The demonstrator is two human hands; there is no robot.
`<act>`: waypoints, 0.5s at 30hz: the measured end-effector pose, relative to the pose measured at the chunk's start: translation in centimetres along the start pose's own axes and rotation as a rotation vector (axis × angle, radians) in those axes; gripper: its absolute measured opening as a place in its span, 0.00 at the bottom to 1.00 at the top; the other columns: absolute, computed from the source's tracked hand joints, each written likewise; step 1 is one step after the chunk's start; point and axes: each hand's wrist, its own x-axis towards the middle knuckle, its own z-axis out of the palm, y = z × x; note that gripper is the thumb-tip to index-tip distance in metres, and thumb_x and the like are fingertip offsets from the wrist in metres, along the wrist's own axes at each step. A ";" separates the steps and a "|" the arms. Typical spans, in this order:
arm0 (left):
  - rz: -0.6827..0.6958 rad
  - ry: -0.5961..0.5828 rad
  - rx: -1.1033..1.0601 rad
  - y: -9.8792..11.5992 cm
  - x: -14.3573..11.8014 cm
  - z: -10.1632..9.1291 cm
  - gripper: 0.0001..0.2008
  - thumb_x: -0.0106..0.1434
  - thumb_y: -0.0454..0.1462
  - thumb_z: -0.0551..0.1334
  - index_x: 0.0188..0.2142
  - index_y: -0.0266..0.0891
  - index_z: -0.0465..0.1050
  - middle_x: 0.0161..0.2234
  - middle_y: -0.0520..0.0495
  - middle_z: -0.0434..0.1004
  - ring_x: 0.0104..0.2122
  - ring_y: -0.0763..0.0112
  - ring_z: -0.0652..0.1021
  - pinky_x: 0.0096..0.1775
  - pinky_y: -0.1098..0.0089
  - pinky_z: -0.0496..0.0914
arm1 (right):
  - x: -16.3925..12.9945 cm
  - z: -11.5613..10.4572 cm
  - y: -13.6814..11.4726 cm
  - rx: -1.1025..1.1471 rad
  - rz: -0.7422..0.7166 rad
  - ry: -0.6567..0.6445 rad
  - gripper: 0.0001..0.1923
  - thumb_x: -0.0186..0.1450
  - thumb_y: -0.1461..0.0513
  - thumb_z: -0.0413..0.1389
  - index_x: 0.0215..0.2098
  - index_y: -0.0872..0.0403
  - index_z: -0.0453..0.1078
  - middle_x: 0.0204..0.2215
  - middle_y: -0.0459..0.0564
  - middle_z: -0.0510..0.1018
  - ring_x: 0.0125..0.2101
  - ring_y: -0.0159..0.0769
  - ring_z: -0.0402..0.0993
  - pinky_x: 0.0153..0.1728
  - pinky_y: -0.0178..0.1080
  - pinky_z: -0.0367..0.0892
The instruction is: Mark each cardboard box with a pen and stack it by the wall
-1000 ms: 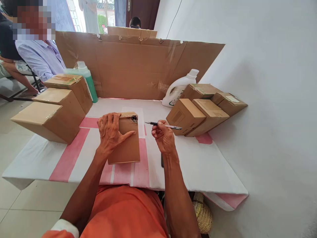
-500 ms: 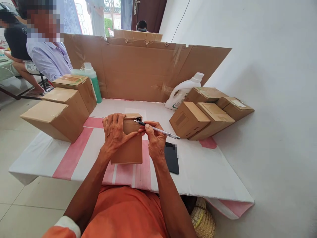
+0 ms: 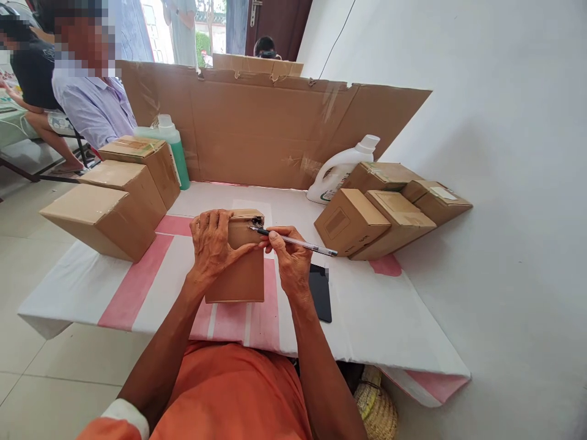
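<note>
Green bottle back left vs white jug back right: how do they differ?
The translucent green plastic bottle stands upright behind the left stack of cardboard boxes; the opaque white plastic jug leans, tilted, behind the right cardboard boxes. The green bottle looks slimmer, the white jug squatter. Both are capped and untouched, in front of the cardboard backdrop.

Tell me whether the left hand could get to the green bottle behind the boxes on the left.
Probably yes. The left hand rests on the small cardboard box, and the green bottle stands behind three stacked boxes. Its cap and upper body show above them, so reaching over the boxes looks possible.
</note>
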 end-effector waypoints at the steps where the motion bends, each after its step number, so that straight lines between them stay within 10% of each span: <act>1: -0.002 -0.005 -0.002 0.0 0.0 0.0 0.35 0.58 0.58 0.73 0.56 0.40 0.71 0.55 0.36 0.79 0.56 0.42 0.73 0.59 0.48 0.61 | -0.1 -0.1 0.0 0.002 0.001 0.000 0.10 0.70 0.52 0.63 0.39 0.50 0.77 0.30 0.45 0.82 0.28 0.34 0.81 0.32 0.38 0.75; 15: -0.024 -0.054 0.004 0.1 0.3 -0.2 0.36 0.57 0.58 0.73 0.56 0.41 0.71 0.56 0.35 0.78 0.57 0.40 0.72 0.60 0.47 0.61 | 1.5 -3.9 0.0 -0.299 0.005 0.197 0.14 0.72 0.51 0.58 0.35 0.52 0.72 0.27 0.46 0.80 0.25 0.34 0.79 0.28 0.35 0.70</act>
